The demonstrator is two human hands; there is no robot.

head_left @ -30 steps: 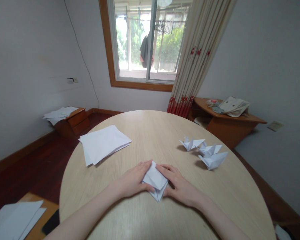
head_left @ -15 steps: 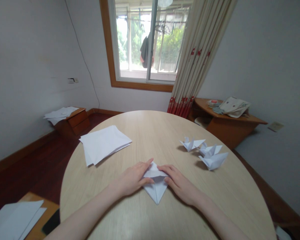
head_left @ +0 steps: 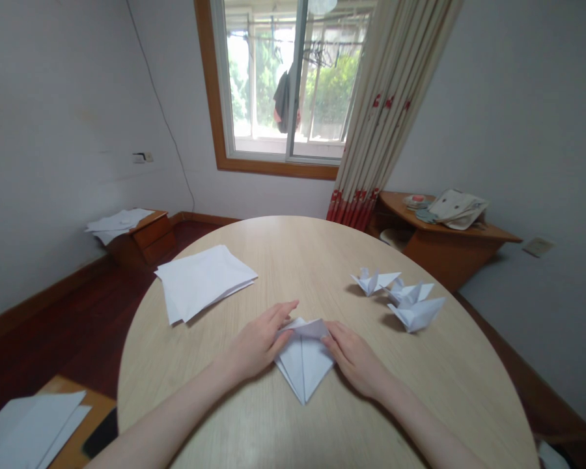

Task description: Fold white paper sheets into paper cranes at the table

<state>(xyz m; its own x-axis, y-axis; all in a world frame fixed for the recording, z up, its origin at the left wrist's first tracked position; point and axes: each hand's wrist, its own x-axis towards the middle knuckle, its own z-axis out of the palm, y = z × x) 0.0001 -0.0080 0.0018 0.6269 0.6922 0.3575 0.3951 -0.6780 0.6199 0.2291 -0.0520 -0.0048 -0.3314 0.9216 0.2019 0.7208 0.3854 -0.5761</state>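
A white folded paper piece (head_left: 303, 358), kite-shaped with its point toward me, lies on the round wooden table (head_left: 293, 260). My left hand (head_left: 258, 339) pinches its upper left flap, fingers closed on the paper. My right hand (head_left: 354, 355) grips the upper right edge of the same piece. The top flap is lifted and bent over between the two hands.
A stack of white sheets (head_left: 202, 280) lies at the table's left. Three folded paper birds (head_left: 403, 299) sit at the right. A low cabinet with papers (head_left: 127, 228) stands at the left wall, a corner desk (head_left: 439, 234) at the right. More sheets (head_left: 29, 423) lie bottom left.
The top flap of the folded piece has been pulled open and away from me, so the lower pointed part now shows. Both hands shifted slightly farther up the paper.
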